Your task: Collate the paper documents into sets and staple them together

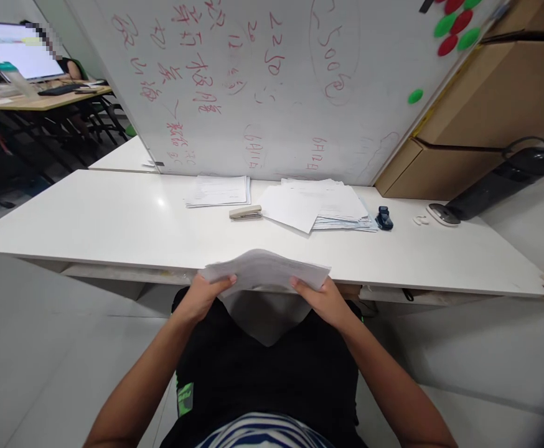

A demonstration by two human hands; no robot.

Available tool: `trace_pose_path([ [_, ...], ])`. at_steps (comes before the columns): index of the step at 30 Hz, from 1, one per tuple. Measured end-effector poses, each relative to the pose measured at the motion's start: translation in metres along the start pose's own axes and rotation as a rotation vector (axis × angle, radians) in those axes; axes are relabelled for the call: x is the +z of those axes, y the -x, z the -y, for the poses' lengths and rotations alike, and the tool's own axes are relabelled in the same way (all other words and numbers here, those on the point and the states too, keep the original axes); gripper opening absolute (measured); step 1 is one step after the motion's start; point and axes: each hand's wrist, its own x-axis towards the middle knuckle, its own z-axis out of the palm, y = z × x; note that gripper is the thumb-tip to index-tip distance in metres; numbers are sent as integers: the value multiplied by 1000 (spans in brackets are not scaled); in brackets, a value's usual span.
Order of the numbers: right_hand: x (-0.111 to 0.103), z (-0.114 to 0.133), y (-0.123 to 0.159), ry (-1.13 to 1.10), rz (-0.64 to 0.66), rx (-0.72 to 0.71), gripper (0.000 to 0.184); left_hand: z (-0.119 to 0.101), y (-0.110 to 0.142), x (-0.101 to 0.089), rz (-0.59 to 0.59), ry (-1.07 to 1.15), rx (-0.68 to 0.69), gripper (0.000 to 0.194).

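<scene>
A stack of paper sheets (265,269) is held between my two hands at the desk's front edge, bowed upward in the middle. My left hand (204,294) grips its left end with the thumb on top. At the right end, my right hand (321,298) pinches it the same way; the fingers underneath are hidden. Beyond the sheets lies a beige stapler (245,213). To its right is a spread, uneven pile of papers (318,205), and behind it on the left a smaller neat stack (218,190). A dark blue stapler-like object (384,218) stands beside the big pile.
A whiteboard (272,93) with red writing and magnets rises along the back of the white desk (113,218). Cardboard boxes (491,93), a dark bottle (510,177) and a mouse-like object (444,214) are at the right. Another person (73,70) sits by a monitor far left.
</scene>
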Motion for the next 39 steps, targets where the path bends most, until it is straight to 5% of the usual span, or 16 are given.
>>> trace_pose_path([
  [4,-3,14,-28,132,13,-311,32,-29,-27,4,16,-184,186,38],
  [9,1,-13,-64,43,-176,-52,49,-31,-68,9,69,-182,66,51],
  [15,-7,-23,-73,193,-99,-156,51,-17,-76,10,-4,-170,128,54],
  [20,-35,-23,-94,507,-522,-452,54,-10,-77,6,-83,-73,227,59],
  [26,-40,-19,-130,1329,-6,-449,63,-8,-81,3,-125,-17,282,59],
  [33,-53,-23,-157,1561,7,-468,45,-9,-79,0,-71,-44,260,48],
  [39,-92,5,-181,1331,-401,-392,47,-5,-82,-1,-44,-46,240,43],
])
